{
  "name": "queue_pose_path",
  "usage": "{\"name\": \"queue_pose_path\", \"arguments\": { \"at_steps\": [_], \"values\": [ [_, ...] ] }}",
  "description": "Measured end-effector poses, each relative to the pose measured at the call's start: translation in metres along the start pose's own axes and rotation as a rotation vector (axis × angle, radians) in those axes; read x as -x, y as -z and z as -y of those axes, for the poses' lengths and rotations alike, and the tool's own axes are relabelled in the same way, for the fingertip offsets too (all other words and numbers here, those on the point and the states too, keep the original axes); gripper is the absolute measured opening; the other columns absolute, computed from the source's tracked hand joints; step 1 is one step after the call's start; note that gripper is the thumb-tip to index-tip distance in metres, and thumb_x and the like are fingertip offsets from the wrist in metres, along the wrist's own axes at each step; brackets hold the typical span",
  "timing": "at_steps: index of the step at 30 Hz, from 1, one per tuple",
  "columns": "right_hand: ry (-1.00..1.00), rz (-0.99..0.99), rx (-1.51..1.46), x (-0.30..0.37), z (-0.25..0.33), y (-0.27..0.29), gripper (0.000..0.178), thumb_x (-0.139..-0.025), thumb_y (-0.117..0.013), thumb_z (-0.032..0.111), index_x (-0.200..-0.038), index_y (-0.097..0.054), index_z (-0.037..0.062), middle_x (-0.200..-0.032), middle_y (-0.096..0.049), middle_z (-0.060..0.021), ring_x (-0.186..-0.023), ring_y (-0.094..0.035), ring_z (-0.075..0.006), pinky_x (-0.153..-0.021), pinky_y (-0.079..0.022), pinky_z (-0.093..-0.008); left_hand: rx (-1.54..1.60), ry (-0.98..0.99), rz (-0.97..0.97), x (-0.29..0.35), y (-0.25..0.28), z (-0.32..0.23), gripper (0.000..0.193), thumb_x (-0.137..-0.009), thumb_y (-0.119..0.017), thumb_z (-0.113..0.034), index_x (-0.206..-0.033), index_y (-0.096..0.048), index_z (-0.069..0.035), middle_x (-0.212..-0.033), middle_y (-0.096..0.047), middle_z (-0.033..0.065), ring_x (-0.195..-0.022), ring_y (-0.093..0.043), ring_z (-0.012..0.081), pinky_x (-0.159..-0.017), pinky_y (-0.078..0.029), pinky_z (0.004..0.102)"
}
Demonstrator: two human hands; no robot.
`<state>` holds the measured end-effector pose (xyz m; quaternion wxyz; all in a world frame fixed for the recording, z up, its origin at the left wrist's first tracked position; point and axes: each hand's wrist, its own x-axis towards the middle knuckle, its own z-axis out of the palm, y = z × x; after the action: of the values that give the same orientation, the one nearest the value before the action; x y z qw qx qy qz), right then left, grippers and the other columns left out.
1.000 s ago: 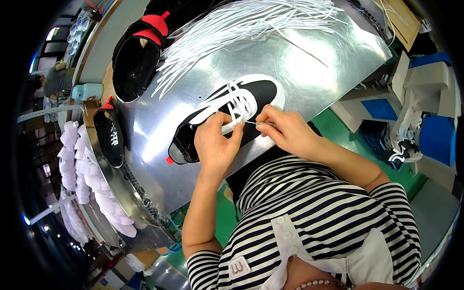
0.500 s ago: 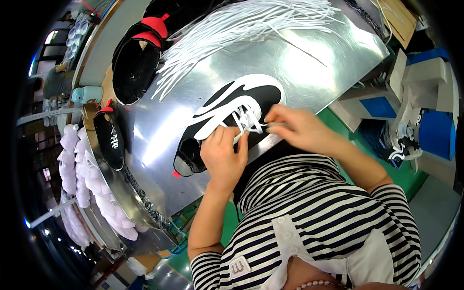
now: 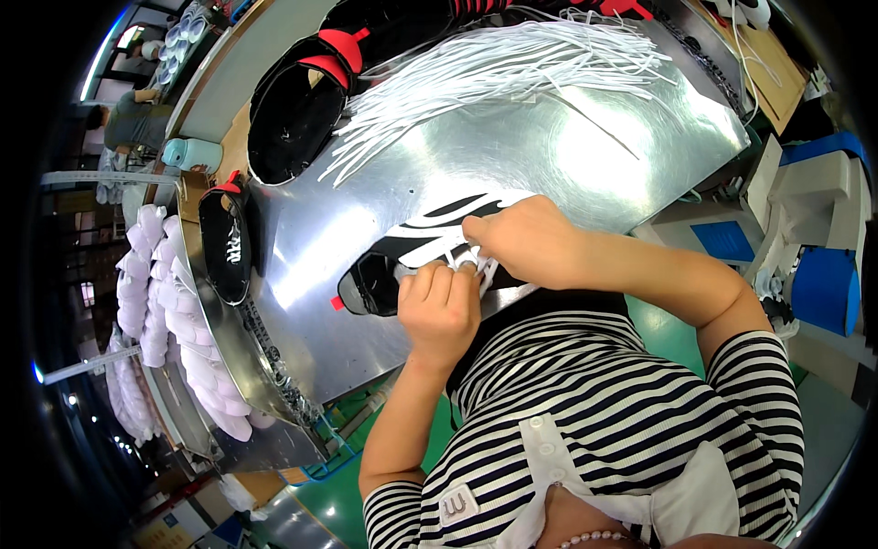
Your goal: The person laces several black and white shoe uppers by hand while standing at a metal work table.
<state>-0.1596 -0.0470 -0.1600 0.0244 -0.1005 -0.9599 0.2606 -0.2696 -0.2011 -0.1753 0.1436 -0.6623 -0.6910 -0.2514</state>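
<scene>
A black and white sneaker upper [image 3: 422,247] lies on the shiny metal table, its open heel end to the left with a small red tab. My left hand [image 3: 441,309] is closed on the edge of the upper beside the lacing, thumb and fingers curled in. White shoelace [image 3: 489,272] crosses the throat of the upper between my hands. Over the toe half is my right hand [image 3: 541,240], fingers closed at the lace. Its fingertips and most of the toe are hidden beneath it.
A bundle of loose white laces [image 3: 512,75] spreads across the table's far side. Black shoe pieces with red tabs [image 3: 297,123] stand at the far left. Another laced black upper [image 3: 225,242] sits by the left edge. White bins with blue parts [image 3: 823,288] stand on the right.
My right hand has moved left from beside the toe to over the lacing, covering the toe. My left hand keeps its grip on the upper. The whole view has shifted slightly.
</scene>
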Motion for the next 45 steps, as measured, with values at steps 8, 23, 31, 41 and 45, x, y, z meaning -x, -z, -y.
{"name": "queue_pose_path", "arguments": {
  "at_steps": [8,23,31,41,45],
  "values": [
    [-0.14,0.0,-0.359,-0.011,-0.006,0.0,0.019,-0.08,-0.071,0.016,-0.097,-0.065,0.0101,-0.08,-0.07,-0.0068,-0.077,-0.067,-0.0267,-0.066,-0.049,-0.0381,0.112,0.003,0.035,-0.003,-0.001,0.004,0.021,-0.068,-0.078,-0.005,-0.082,-0.063,-0.007,-0.069,-0.051,0.0055,-0.07,-0.054,0.0236,-0.061,-0.036,0.035],
    [-0.057,-0.442,-1.12,0.025,-0.029,0.045,0.013,-0.088,-0.068,0.004,-0.1,-0.063,0.005,-0.092,-0.063,0.0005,-0.087,-0.06,-0.008,-0.081,-0.048,-0.0234,0.311,0.193,0.158,-0.01,0.016,-0.003,0.043,-0.077,-0.077,-0.008,-0.117,-0.06,-0.004,-0.086,-0.065,0.013,-0.081,-0.062,0.0295,-0.073,-0.05,0.0386],
    [-0.188,-0.31,-1.058,-0.011,-0.017,0.001,0.012,-0.087,-0.068,0.008,-0.097,-0.065,0.0033,-0.087,-0.065,0.0005,-0.077,-0.057,-0.0064,-0.068,-0.045,-0.023,0.481,0.78,0.337,-0.023,0.014,0.011,0.057,-0.1,-0.051,-0.036,-0.144,-0.032,-0.003,-0.092,-0.068,0.0211,-0.086,-0.067,0.0367,-0.078,-0.05,0.0414],
    [-0.158,-0.304,-0.747,-0.012,-0.012,-0.017,0.022,-0.089,-0.066,0.016,-0.108,-0.061,0.0052,-0.082,-0.068,-0.0083,-0.071,-0.065,-0.0188,-0.064,-0.049,-0.031,0.302,0.718,-0.023,-0.011,-0.014,0.009,0.045,-0.074,-0.082,-0.035,-0.107,-0.067,-0.008,-0.088,-0.068,0.0102,-0.081,-0.056,0.0266,-0.079,-0.041,0.0371],
    [-0.227,-0.219,-0.56,0.009,-0.012,0.0,0.021,-0.093,-0.062,0.018,-0.107,-0.056,0.0039,-0.083,-0.068,-0.0109,-0.071,-0.067,-0.0244,-0.062,-0.049,-0.0335,0.237,0.727,0.009,-0.011,-0.009,0.005,0.045,-0.073,-0.082,-0.033,-0.107,-0.067,-0.008,-0.09,-0.068,0.0073,-0.08,-0.054,0.0245,-0.079,-0.04,0.0363]
  ]
}}
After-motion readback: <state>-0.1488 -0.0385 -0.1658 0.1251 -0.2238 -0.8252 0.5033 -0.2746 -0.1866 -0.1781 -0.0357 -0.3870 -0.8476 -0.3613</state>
